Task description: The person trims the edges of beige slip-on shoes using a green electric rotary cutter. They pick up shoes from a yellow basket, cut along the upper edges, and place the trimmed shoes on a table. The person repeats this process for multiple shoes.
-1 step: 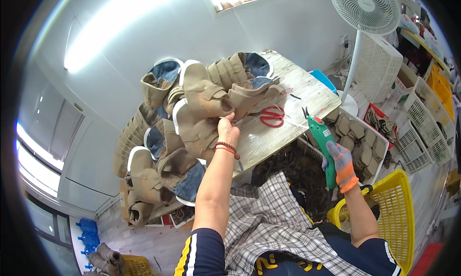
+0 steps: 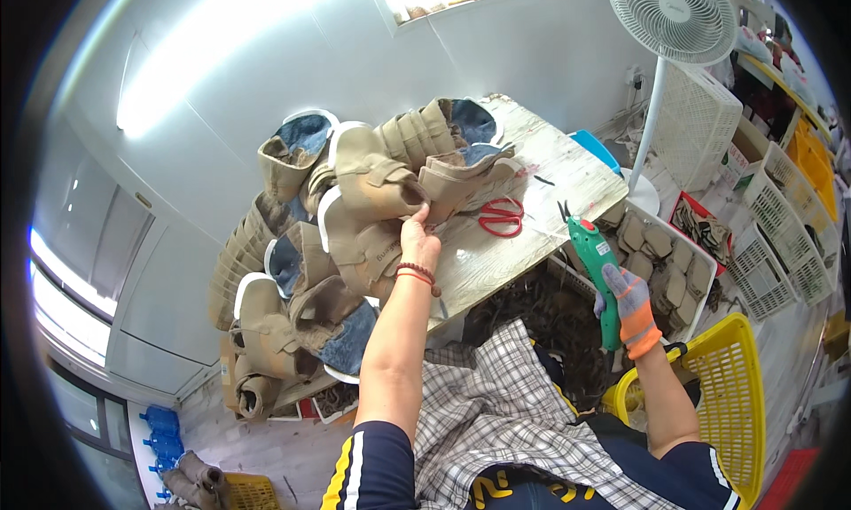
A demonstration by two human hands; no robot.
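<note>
With bare fingers, my left hand (image 2: 418,237) pinches the edge of a tan shoe upper (image 2: 365,175) with a white rim and a strap. That upper lies on a pile of similar ones on the table, and another tan upper (image 2: 359,248) sits just beneath it. My right hand (image 2: 631,306), in a grey and orange glove, is wrapped round the green body of electric scissors (image 2: 589,260). Their blades point up and slightly left, over the table's right edge. Between my hands, red-handled scissors (image 2: 502,217) lie on the tabletop.
The pale wooden table (image 2: 554,168) has a white crate (image 2: 705,275) of tan pieces to its right. Dark scraps (image 2: 532,319) fill a container below its front edge. A yellow basket (image 2: 731,395) stands by my right arm; a white fan (image 2: 675,9) rises behind.
The upper under my left fingers has dipped very slightly. My right hand and the electric scissors have hardly moved.
</note>
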